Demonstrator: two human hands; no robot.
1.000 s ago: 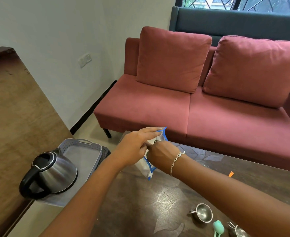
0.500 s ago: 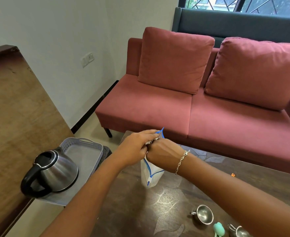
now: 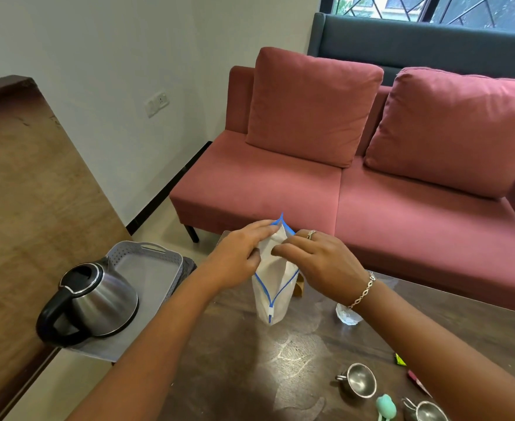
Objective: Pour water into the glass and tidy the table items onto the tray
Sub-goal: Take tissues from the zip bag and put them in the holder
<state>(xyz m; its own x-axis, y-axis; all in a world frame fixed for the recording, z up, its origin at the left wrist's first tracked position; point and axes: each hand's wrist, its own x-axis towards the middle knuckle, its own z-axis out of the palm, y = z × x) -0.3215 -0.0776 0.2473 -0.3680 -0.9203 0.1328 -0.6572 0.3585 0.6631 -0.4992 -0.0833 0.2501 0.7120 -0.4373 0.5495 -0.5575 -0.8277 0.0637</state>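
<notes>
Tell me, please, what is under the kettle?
The kettle stands on the near end of the grey tray. Its base hides that part of the tray, so anything lying between them cannot be seen.

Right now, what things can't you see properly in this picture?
Head view:
- Inside of the zip pouch: the left hand and right hand grip its top and cover the mouth.
- The glass: mostly behind the right wrist; water level unclear.
- A brown object: behind the pouch, unidentifiable.
- A second steel cup and green utensil: cut off by the bottom edge.
- A green packet: half under the right forearm.
</notes>
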